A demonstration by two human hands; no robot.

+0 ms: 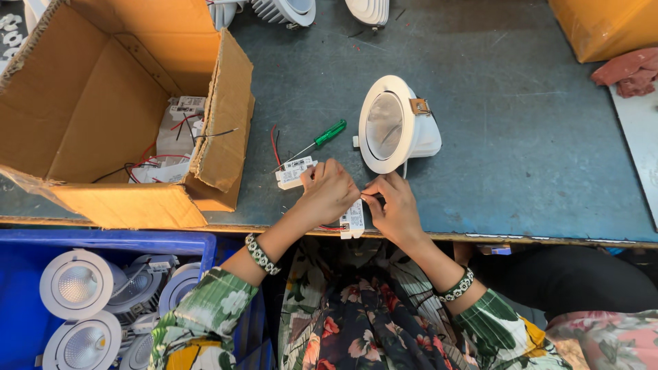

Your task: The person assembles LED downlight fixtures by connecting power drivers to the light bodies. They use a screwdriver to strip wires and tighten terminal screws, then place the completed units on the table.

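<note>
My left hand and my right hand meet at the table's near edge, fingertips pinched together on thin wires. A small white driver box hangs just below them at the edge, its wires running into my hands. A second white driver box lies beside my left hand, touching it. A white round downlight rests on its side just beyond my right hand. A green-handled screwdriver lies to the left of the lamp.
An open cardboard box with white drivers and wires stands at the left. A blue crate below the table holds several downlights. More lamps sit at the far edge, a yellow box and red cloth at far right.
</note>
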